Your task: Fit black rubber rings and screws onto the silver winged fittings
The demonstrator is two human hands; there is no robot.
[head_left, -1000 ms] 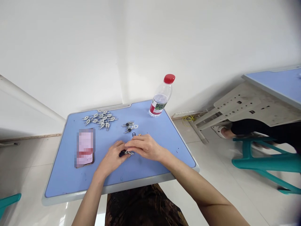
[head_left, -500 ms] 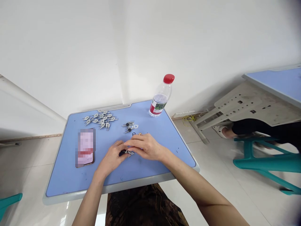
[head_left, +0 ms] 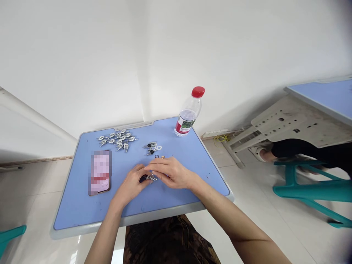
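My left hand [head_left: 132, 185] is closed on a small black-and-silver metal part [head_left: 150, 178], perhaps a lock with keys, held just above the desk. Its thumb and fingers pinch the dark end while thin silver prongs stick out to the right. Over the same part bends my right hand [head_left: 172, 172], thumb and forefinger drawn together at it; whatever lies between their tips is hidden. Just beyond the hands are a dark ring [head_left: 156, 156], a small brass-coloured piece [head_left: 162, 157], a flat silver plate [head_left: 158, 148] and a few black-headed metal parts [head_left: 151, 151].
Several similar silver parts [head_left: 119, 139] lie in a pile at the desk's back left, behind a blurred phone [head_left: 100, 171]. A red-capped water bottle [head_left: 188, 112] stands at the back right of the blue desk [head_left: 82, 212]. A green stool [head_left: 310, 189] and a person's foot are off to the right.
My right thumb and fingers have shifted slightly at the part, and more of its silver prongs shows. The left hand stays in place, and the things on the desk have not moved.
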